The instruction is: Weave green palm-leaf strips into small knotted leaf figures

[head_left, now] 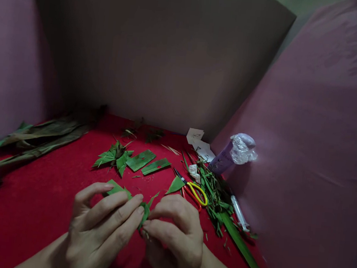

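Observation:
Both hands meet low in the middle of the head view, over a red cloth. My left hand (pixel 103 223) grips a folded green leaf piece (pixel 145 210), its fingers laid along it and a flat part sticking out past the fingertips. At the leaf's right end, my right hand (pixel 176 235) pinches with thumb and forefinger. Whether a small pin or stick is between those fingertips is hidden. Just beyond the hands lie two cut leaf strips (pixel 141 160) with small holes and a pointed leaf cluster (pixel 113 156). Scissors (pixel 193 190) with yellow and red handles rest beyond my right hand.
Leaf scraps (pixel 213 196) pile up on the right, beside a syringe (pixel 239 213) and a long green leaf (pixel 243 250). A purple container (pixel 222 159) with clear plastic, white cards (pixel 204 150) and thin sticks (pixel 170 149) are behind. Long dried leaves (pixel 49 134) lie left. Panels surround the red cloth (pixel 42 196).

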A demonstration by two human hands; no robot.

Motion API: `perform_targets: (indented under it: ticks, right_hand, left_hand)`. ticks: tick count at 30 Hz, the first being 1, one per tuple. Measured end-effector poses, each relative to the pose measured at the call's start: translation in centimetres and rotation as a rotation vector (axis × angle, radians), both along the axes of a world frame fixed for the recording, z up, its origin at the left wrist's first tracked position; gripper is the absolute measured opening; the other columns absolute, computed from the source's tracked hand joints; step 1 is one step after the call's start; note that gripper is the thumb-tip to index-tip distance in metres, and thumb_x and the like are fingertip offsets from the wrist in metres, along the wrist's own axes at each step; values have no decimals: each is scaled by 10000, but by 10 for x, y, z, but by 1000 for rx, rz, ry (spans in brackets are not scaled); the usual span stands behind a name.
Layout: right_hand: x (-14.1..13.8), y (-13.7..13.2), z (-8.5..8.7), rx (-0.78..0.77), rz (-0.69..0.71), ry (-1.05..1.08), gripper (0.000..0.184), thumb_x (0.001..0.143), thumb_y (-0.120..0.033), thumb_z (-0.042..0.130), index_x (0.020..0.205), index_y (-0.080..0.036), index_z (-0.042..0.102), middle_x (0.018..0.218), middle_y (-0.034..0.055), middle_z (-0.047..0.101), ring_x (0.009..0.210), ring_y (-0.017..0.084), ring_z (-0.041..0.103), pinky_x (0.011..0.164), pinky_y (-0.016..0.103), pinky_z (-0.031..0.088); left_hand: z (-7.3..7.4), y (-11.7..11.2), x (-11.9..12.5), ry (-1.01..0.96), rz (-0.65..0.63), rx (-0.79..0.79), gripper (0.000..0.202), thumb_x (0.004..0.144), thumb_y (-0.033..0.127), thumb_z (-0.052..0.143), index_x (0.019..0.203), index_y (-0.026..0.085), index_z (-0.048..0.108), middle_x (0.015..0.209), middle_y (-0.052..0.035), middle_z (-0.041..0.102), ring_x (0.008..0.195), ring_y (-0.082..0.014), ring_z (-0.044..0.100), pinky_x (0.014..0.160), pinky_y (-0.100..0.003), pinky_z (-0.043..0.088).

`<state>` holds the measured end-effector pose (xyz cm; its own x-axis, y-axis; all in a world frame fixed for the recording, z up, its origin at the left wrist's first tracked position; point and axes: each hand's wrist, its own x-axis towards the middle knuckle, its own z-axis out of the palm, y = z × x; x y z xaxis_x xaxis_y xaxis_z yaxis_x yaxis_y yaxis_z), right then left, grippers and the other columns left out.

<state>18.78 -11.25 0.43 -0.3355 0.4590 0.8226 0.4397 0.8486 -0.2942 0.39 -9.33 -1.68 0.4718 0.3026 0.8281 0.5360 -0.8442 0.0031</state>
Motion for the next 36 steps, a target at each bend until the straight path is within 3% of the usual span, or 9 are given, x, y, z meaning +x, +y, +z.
perform_targets:
  ticks: [5,14,21,25,29,32,36]
  right_hand:
    - [2,-1,-3,156,-9,-67,227,693,-102,563,903,-178,607,790,71,683,702,183,592,627,329,491]
    - [2,-1,-6,124,18,-39,235,698,-106,530,908,-185,602,791,64,700,686,188,603,613,335,493]
    - [0,3,-1,-190,88,160,198,735,-71,529,873,-200,589,773,52,647,692,162,586,659,322,487]
    - [-1,6,-2,-459,50,311,90,785,-107,536,735,-175,571,700,30,599,666,141,553,647,290,452]
    - [-1,12,-4,-713,2,461,117,806,-193,543,695,-163,563,666,8,550,629,122,501,601,253,419]
    - [-1,17,-4,-816,-27,539,146,785,-227,574,657,-160,555,603,-19,520,561,98,457,542,223,388]
    - [1,25,-4,-918,40,614,163,755,-276,617,652,-156,579,594,-10,562,546,101,486,537,222,399]
  left_hand:
    - [-3,-2,0,-80,-35,-48,337,803,81,528,1076,257,619,997,-32,727,939,-205,604,1005,-421,240]
    - [-7,0,4,-94,-34,-94,435,832,84,482,1218,280,519,985,-6,730,925,-196,582,1009,-436,224]
    - [2,13,13,-135,-54,-283,287,756,75,569,941,284,637,790,7,725,806,-215,543,891,-442,310]
    - [2,19,16,-197,-170,-537,186,757,105,575,858,244,645,715,-8,658,800,-207,521,776,-368,376]
    - [-2,22,21,-420,-296,-1018,61,745,198,631,752,221,688,684,-3,537,698,-157,501,624,-257,415]
    - [-2,23,24,-551,-378,-1385,89,672,240,714,621,181,671,633,20,503,610,-112,461,563,-210,386]
    - [1,23,26,-654,-444,-1692,139,636,250,750,622,152,653,591,21,566,571,-91,478,548,-188,374]
